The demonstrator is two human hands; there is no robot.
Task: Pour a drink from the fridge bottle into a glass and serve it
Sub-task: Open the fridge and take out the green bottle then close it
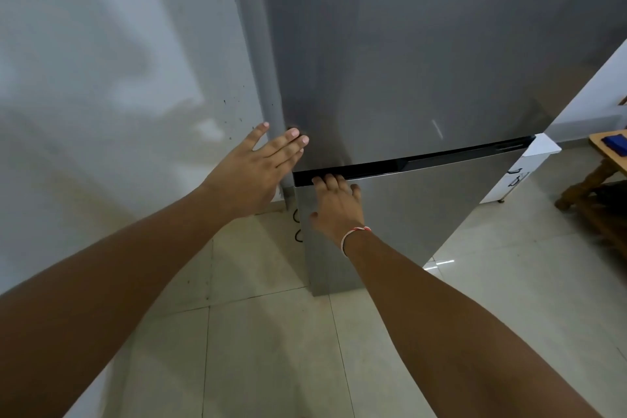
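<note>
Dim, soft light; wide-angle edge distortion

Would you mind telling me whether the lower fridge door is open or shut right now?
Slightly open: the lower fridge door juts forward of the upper door, with the right hand hooked over its top edge.

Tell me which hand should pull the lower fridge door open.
Right hand: its fingers already hook over the lower door's top edge. The left hand lies flat and open against the upper door.

I see pale floor tiles (271, 349), a white wall (101, 61) at left, and a wooden table (607, 159) at far right.
</note>
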